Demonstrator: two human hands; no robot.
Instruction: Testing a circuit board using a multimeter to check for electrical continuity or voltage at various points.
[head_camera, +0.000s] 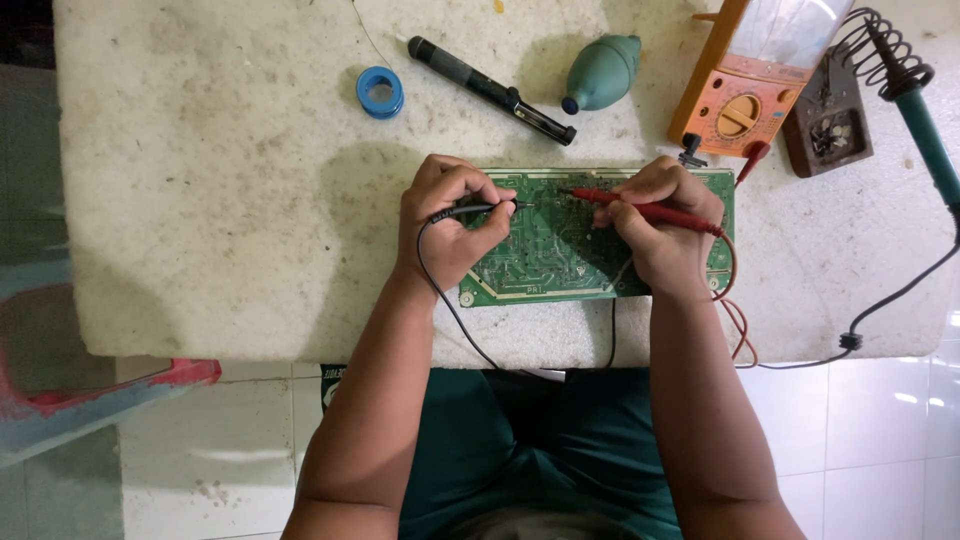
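Probing is under way: the left hand (447, 228) grips a black probe (480, 210) and the right hand (668, 225) a red probe (640, 208), both tips on the green circuit board (550, 250), so the next move likely calls for steady tips.

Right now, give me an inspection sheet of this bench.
Surface: pale, stained table.
Job's things: green board lies flat; black probe and red probe both tip down on it.
Clutter: blue spool, black pump, green blower, orange meter, iron in its coil stand.
Grippers: left hand pinches black probe; right hand pinches red probe.
Cables: black lead, red lead, iron cord.
Surroundings: white tiled floor, red stool.
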